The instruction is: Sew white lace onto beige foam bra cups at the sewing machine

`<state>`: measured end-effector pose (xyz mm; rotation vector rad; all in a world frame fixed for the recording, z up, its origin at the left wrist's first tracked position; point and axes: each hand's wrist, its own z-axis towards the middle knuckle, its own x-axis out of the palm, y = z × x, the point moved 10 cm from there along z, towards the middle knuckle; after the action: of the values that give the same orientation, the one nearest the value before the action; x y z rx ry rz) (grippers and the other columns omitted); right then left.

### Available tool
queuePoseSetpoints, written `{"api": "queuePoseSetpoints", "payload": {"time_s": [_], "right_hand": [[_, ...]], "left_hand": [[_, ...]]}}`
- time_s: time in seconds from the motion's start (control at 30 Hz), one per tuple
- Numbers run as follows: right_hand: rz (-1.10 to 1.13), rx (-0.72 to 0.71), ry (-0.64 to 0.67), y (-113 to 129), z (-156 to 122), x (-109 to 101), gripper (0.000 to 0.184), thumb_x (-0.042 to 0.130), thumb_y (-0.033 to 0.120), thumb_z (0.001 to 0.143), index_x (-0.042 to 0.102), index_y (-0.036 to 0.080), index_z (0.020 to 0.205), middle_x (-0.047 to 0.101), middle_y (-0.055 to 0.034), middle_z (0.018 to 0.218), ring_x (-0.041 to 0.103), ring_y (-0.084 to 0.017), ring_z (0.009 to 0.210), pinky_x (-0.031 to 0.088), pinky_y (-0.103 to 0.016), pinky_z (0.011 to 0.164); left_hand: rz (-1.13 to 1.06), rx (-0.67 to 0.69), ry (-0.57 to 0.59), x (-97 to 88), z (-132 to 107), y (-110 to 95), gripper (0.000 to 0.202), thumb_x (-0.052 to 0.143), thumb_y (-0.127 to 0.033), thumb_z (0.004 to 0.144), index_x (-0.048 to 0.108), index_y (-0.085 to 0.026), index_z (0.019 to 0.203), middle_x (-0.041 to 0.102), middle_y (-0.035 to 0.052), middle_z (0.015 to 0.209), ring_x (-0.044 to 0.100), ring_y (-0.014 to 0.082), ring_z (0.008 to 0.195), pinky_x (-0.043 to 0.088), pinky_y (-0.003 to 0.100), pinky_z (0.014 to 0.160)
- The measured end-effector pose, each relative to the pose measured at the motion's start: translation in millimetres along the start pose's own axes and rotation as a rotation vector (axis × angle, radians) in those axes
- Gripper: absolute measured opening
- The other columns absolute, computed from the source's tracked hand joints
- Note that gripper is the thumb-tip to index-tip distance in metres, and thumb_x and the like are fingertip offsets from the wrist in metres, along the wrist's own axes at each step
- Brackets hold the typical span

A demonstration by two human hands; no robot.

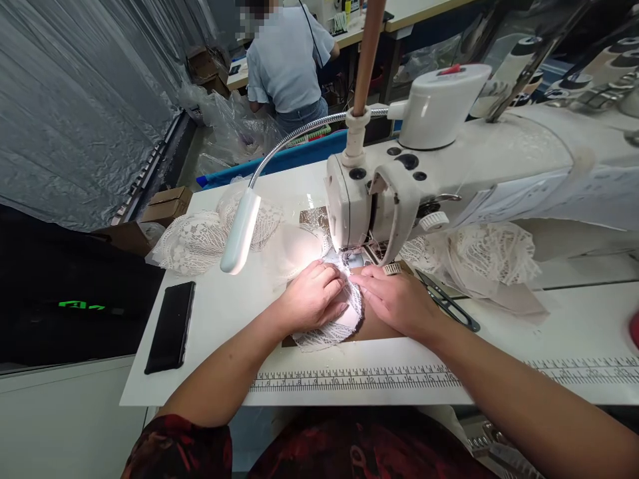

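Note:
A white lace bra cup (344,326) lies under the needle area of the sewing machine (354,206), lit by a small lamp. My left hand (313,296) rests on it with curled fingers, pressing the fabric. From the other side my right hand (394,296) pinches the cup's right edge close to the presser foot, a ring on one finger. More pale cup fabric (299,249) reaches out behind my left hand. The exact stitch point is partly hidden by fingers and the machine head.
Lace pieces (194,243) are heaped at the left, with another lace pile (494,256) at the right. Thread snips (452,306) lie beside my right hand. A phone (170,326) is at the left edge. The lamp (240,233) hangs over the table. A person (287,60) sits beyond.

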<state>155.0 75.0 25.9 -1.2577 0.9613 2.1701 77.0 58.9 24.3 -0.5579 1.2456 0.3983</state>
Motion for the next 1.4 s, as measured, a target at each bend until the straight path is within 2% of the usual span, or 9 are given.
{"api": "queuePoseSetpoints", "payload": {"time_s": [0.1,0.3,0.63,0.83,0.93,1.17,1.4], "right_hand": [[-0.024,0.033,-0.054,-3.0,-0.5,-5.5,0.031,0.042,0.014,0.084,0.072,0.02,0.089,0.067,-0.0062,0.078,0.054,-0.018,0.068,0.037,-0.028,0.062],[-0.003,0.026,0.044,-2.0,0.6,5.3,0.031,0.042,0.009,0.081,0.072,0.019,0.085,0.067,-0.0054,0.079,0.053,-0.016,0.065,0.034,-0.027,0.059],[-0.001,0.002,0.014,-1.7,-0.7,4.3,0.031,0.042,0.01,0.085,0.072,0.018,0.085,0.065,-0.0046,0.074,0.048,-0.013,0.06,0.032,-0.026,0.057],[0.008,0.061,0.004,-4.4,1.4,-1.0,0.032,0.042,0.01,0.084,0.072,0.018,0.092,0.067,-0.0063,0.081,0.055,-0.016,0.067,0.037,-0.026,0.061],[0.007,0.028,-0.011,0.9,3.5,-4.0,0.032,0.041,0.011,0.085,0.071,0.019,0.095,0.068,-0.0062,0.082,0.056,-0.017,0.072,0.038,-0.026,0.064],[-0.088,-0.024,0.013,7.6,2.9,1.1,0.03,0.044,0.009,0.085,0.073,0.017,0.09,0.066,-0.0047,0.079,0.046,-0.013,0.06,0.029,-0.027,0.057],[-0.082,0.009,0.053,3.6,1.9,6.7,0.031,0.043,0.01,0.086,0.073,0.018,0.092,0.064,-0.0048,0.078,0.046,-0.014,0.063,0.028,-0.027,0.058]], "left_hand": [[-0.001,-0.003,0.004,-0.3,0.6,0.0,0.028,0.047,-0.034,0.09,0.058,-0.011,0.101,0.058,0.0144,0.096,0.052,0.0261,0.094,0.045,0.043,0.086],[-0.017,0.007,-0.013,-2.9,-0.2,1.2,0.026,0.046,-0.032,0.09,0.059,-0.01,0.097,0.059,0.0149,0.095,0.052,0.0268,0.097,0.046,0.042,0.088],[-0.027,0.062,-0.04,-6.7,-2.2,1.8,0.021,0.048,-0.026,0.089,0.058,-0.012,0.101,0.061,0.0153,0.1,0.052,0.0281,0.106,0.046,0.046,0.09],[0.012,0.074,-0.041,-8.2,-2.4,-1.7,0.023,0.046,-0.024,0.091,0.06,-0.011,0.105,0.062,0.0146,0.106,0.053,0.0275,0.108,0.045,0.045,0.091],[0.026,0.067,-0.028,-7.3,-3.3,-2.1,0.025,0.046,-0.024,0.091,0.06,-0.012,0.108,0.062,0.0142,0.108,0.053,0.0271,0.109,0.044,0.046,0.093],[0.004,0.077,-0.053,-10.5,-3.0,-2.5,0.025,0.048,-0.022,0.09,0.062,-0.009,0.106,0.064,0.0147,0.104,0.053,0.0271,0.108,0.044,0.045,0.094],[-0.057,0.087,-0.085,-12.2,-2.5,0.2,0.023,0.048,-0.022,0.09,0.061,-0.012,0.105,0.064,0.0138,0.103,0.055,0.0261,0.105,0.047,0.046,0.091]]}}
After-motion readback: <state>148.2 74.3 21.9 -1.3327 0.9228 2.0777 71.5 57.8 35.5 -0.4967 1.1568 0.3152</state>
